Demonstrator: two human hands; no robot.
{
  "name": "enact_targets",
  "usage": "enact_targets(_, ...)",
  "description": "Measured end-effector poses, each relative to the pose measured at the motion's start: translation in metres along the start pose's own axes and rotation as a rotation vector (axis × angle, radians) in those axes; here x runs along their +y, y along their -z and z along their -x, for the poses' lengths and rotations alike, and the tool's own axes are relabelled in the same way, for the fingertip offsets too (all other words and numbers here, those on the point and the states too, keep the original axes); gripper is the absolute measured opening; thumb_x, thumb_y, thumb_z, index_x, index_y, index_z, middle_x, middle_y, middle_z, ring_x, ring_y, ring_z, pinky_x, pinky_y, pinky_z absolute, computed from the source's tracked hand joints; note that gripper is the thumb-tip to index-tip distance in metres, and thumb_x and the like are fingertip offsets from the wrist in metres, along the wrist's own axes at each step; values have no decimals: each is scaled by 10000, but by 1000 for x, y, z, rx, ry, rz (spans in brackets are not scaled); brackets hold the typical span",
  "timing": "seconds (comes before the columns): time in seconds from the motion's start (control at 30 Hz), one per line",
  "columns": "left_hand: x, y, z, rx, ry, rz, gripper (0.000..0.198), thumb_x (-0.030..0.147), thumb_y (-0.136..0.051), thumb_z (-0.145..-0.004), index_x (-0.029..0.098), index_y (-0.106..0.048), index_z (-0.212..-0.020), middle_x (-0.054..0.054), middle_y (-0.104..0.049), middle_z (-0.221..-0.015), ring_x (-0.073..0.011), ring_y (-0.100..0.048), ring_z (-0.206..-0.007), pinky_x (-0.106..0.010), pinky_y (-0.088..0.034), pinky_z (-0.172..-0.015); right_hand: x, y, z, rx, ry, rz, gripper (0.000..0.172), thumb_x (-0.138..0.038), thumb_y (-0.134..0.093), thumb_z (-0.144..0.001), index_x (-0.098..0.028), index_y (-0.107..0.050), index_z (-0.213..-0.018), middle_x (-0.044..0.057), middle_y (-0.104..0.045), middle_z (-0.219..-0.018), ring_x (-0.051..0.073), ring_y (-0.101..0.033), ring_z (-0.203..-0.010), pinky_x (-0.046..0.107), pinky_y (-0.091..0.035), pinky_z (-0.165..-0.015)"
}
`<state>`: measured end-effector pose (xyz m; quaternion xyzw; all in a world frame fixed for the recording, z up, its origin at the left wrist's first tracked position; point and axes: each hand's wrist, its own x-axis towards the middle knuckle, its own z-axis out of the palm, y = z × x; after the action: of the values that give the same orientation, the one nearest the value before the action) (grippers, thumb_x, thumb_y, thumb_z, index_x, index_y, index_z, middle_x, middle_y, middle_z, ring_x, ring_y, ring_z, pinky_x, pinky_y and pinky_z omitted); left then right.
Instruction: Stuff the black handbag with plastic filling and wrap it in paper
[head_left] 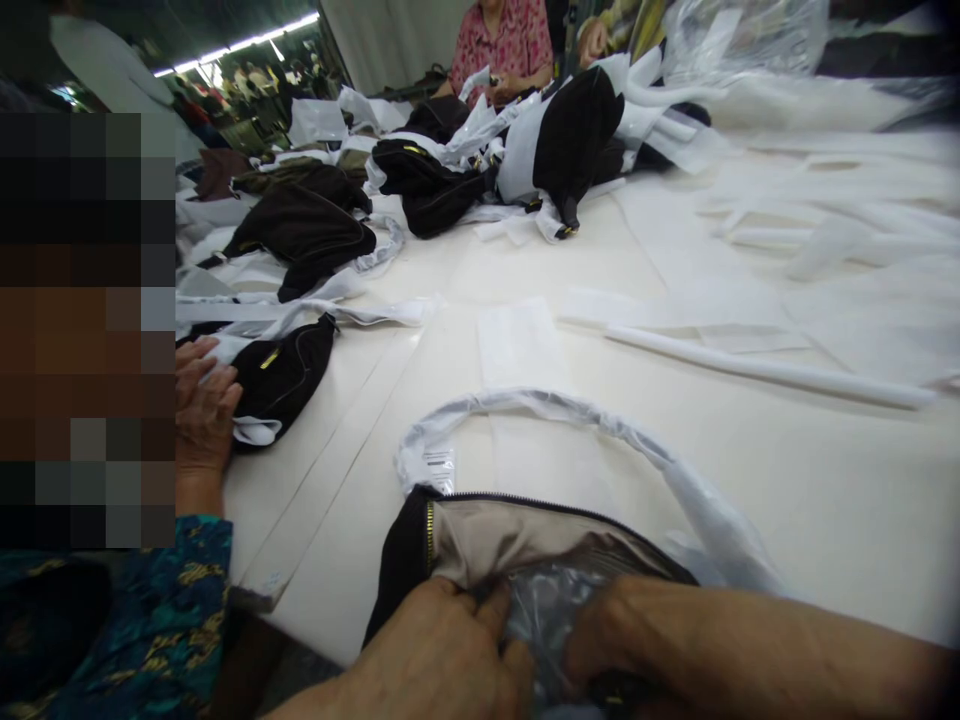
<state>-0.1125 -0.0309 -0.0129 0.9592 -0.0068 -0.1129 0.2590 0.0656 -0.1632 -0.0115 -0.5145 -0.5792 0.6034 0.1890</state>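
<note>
A black handbag (401,570) lies open at the near table edge, its beige lining (510,540) and zip showing. Its strap (570,415) is wrapped in white paper and arcs away from me. My left hand (442,650) is closed, pinching the lining and a clear plastic sheet (544,610) at the bag's mouth. My right hand (611,630) reaches into the opening beside it, fingers tucked into the plastic and mostly hidden.
A co-worker's hands (201,410) rest at the left on another black bag (289,375). More dark bags (307,235) and white wrapping paper (825,230) pile up across the cream table (787,480). A person in a pink top (502,45) sits at the far end.
</note>
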Motion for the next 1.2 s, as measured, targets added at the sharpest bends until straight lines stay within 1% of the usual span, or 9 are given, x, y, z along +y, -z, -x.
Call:
enact_targets(0.07, -28, 32, 5, 45, 13, 31, 639, 584, -198, -832, 104, -603, -948, -106, -649, -874, -201, -491, -1109, -374, -359, -725, 3, 3, -1, -67, -26, 65, 198, -92, -510, -647, -171, -663, -743, -11, -540, -599, 130, -506, -583, 204, -408, -558)
enact_targets(0.2, -87, 87, 10, 176, 79, 122, 753, 528, 24, -798, 228, -663, -869, -48, -670, -768, -170, -430, -1183, -329, -398, -780, 11, 6, -1, -177, -120, 167, 266, -63, -514, -588, -182, -651, -782, -47, -458, -531, 95, -403, -455, 186, -325, -440)
enact_targets(0.27, -86, 79, 8, 233, 130, 149, 729, 532, -11, -791, 201, -661, -799, -50, -663, -765, -177, -429, -1179, -329, -387, -768, 11, 6, -5, -260, -177, 293, 281, -16, -510, -520, -183, -627, -712, -75, -385, -468, 79, -332, -395, 181, -278, -401)
enact_targets(0.43, -20, 5, -6, 56, 157, 163, 784, 563, 3, -785, 69, -596, -673, -93, -620, -775, -214, -385, -1192, -362, -334, -670, 1, 12, -13, -323, -223, 462, 183, -2, -531, -494, -182, -552, -521, -91, -269, -366, 74, -257, -344, 197, -275, -405)
enact_targets(0.57, 0, 8, -18, -32, 168, 131, 674, 690, -214, -744, 169, -635, -669, -36, -612, -649, -199, -592, -908, -302, -386, -636, -7, 33, 15, 34, -237, 371, 241, -132, -525, -696, -217, -650, -883, -9, -608, -694, 135, -548, -597, 221, -415, -578)
enact_targets(0.67, -2, 31, -22, -107, 189, 100, 469, 640, -451, -737, 208, -626, -694, -17, -619, -643, -181, -598, -650, -275, -383, -544, -6, 39, 47, 379, -203, 410, 260, -320, -450, -847, -271, -599, -1054, 11, -639, -941, 169, -588, -829, 248, -441, -721)
enact_targets(0.77, -1, 44, -24, -205, 130, 79, 327, 501, -471, -815, 210, -590, -723, 1, -615, -722, -153, -569, -644, -238, -388, -570, 0, 24, 68, 507, -143, 504, 296, -399, -439, -865, -289, -562, -1110, 11, -626, -1019, 178, -582, -899, 261, -455, -760)
enact_targets(0.97, 2, 50, -41, -105, 18, 92, 228, 455, -544, -793, 250, -582, -884, 19, -574, -860, -139, -529, -754, -209, -363, -653, 28, -15, 63, 637, -70, 734, 133, -275, -479, -863, -225, -602, -874, 7, -604, -785, 166, -565, -744, 382, -409, -846)
enact_targets(1.2, -27, 19, -84, -164, -87, 12, 256, 380, -448, -857, 188, -526, -707, 31, -518, -578, -109, -487, -545, -195, -309, -512, 82, -31, 64, 1121, 62, 1043, 77, -212, -535, -841, -178, -566, -904, 20, -566, -751, 150, -517, -736, 401, -370, -901)
